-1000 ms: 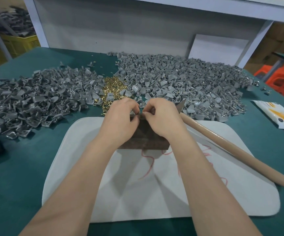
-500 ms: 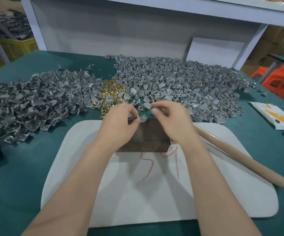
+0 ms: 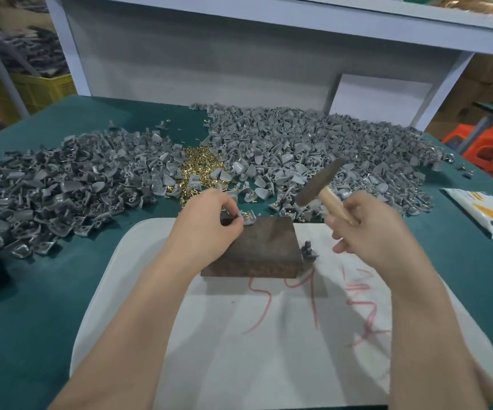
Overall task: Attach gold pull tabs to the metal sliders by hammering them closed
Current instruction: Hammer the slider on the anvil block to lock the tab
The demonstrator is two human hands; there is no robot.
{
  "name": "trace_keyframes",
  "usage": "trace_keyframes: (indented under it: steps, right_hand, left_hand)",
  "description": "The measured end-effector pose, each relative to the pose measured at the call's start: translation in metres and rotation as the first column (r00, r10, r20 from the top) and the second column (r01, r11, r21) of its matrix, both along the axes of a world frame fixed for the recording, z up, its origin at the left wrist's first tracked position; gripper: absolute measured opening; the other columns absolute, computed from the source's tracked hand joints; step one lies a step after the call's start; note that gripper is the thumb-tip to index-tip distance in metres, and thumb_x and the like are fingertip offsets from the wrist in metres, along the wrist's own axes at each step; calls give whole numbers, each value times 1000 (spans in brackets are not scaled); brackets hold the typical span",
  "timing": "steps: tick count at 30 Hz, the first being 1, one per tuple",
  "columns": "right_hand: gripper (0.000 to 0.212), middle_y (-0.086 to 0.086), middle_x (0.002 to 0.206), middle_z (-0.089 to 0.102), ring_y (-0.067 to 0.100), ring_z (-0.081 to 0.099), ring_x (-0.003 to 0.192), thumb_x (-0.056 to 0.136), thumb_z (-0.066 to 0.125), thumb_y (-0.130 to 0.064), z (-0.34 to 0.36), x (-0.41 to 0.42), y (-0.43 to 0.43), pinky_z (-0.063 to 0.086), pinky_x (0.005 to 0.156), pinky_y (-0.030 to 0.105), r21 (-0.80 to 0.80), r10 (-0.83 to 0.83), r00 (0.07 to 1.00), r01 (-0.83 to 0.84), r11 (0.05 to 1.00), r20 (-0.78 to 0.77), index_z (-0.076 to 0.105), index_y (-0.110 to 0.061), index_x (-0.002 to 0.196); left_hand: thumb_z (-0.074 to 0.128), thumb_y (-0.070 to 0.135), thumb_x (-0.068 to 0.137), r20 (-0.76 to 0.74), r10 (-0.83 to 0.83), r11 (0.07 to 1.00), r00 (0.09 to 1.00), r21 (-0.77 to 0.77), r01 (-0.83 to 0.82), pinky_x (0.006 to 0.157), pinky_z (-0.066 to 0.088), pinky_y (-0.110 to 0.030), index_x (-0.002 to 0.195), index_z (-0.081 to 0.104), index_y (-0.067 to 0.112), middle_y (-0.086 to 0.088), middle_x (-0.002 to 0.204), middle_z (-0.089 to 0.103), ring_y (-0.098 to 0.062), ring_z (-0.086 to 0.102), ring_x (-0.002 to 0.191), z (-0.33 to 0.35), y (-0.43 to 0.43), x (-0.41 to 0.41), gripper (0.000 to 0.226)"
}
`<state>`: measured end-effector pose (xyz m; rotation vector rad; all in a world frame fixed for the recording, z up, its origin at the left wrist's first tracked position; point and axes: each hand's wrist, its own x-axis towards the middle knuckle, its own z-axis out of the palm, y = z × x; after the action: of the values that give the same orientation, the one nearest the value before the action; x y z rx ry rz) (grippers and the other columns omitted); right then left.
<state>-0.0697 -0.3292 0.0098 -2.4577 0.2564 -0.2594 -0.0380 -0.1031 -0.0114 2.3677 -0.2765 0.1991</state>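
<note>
Fingers (image 3: 233, 221) of the left hand (image 3: 206, 226) are curled in a pinch on a grey metal slider (image 3: 247, 220), holding it on the far left corner of a dark block (image 3: 264, 247). A gold pull tab (image 3: 249, 214) seems to sit in it, though it is too small to be sure. The right hand (image 3: 369, 232) is wrapped round the wooden handle of a hammer (image 3: 318, 184), whose blurred dark head is raised above and to the right of the slider.

The block lies on a white mat (image 3: 269, 365) with red marks, on a green table (image 3: 32, 306). Beyond it, a pile of loose gold tabs (image 3: 199, 164) lies between a left heap of sliders (image 3: 61, 187) and a right heap of sliders (image 3: 313, 149). A small dark piece (image 3: 309, 251) sits just beside the block's right edge.
</note>
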Motion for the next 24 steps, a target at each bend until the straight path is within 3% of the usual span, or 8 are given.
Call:
trace_keyframes:
  steps: [3,6,10,14,16,20,22,24]
  right_hand:
    - [10,-4,68,63,13,59,48,89,60,-25,4,0,14,49,59,32,83,44,985,-58,995,165,52,-23,94]
    - [17,-6,79,63,13,53,58,89,62,-25,1,2,29,46,64,30,105,129,975,-150,983,184,55,-31,103]
    - [18,-5,82,63,11,52,59,91,58,-24,-3,3,34,41,65,26,88,129,962,-154,984,240,61,-23,108]
    - [35,-11,101,67,3,63,87,93,57,-25,4,-6,38,42,83,10,32,112,886,-141,989,450,58,-25,127]
    - [38,-13,115,65,-1,61,97,92,58,-27,6,-8,45,44,92,15,-32,176,879,-181,983,443,56,-28,130]
    - [38,-10,124,63,14,60,111,92,56,-32,1,-6,56,46,97,31,-190,271,944,-236,953,189,54,-37,130]
    - [37,-14,123,63,10,60,111,92,57,-31,3,-8,57,47,97,33,-116,240,933,-216,969,266,55,-37,129]
    - [37,-22,120,59,-3,58,107,92,58,-27,7,-10,57,45,98,21,-3,180,882,-199,980,435,57,-30,129]
  left_hand:
    - [64,24,86,4,18,1000,1000,11,-18,89,40,-27,79,60,24,5,112,60,-15,54,109,-1,-1,0,8]
    - [64,24,86,12,30,999,999,21,-30,84,35,-23,80,59,24,7,102,54,-15,53,104,-1,-2,1,8]
    - [65,25,86,8,34,999,999,13,-34,84,35,-24,81,60,24,9,99,52,-14,52,104,-1,-2,0,7]
    - [67,22,85,8,31,999,1000,-16,-30,86,34,-23,79,60,23,10,98,51,-16,53,107,0,-2,-1,10]
    - [68,22,85,5,35,999,999,-16,-35,86,36,-24,77,59,23,6,99,57,-18,55,107,1,-2,-2,11]
    - [69,23,83,-35,82,996,996,-19,-82,88,41,-28,77,58,26,5,98,61,-20,57,103,4,-3,-3,13]
    - [70,24,83,-45,73,997,996,-25,-74,95,43,-33,76,58,25,5,96,62,-21,57,103,5,-3,-5,13]
    - [70,24,83,-36,55,998,998,-16,-55,99,42,-39,75,59,24,5,91,61,-22,59,103,6,-3,-5,14]
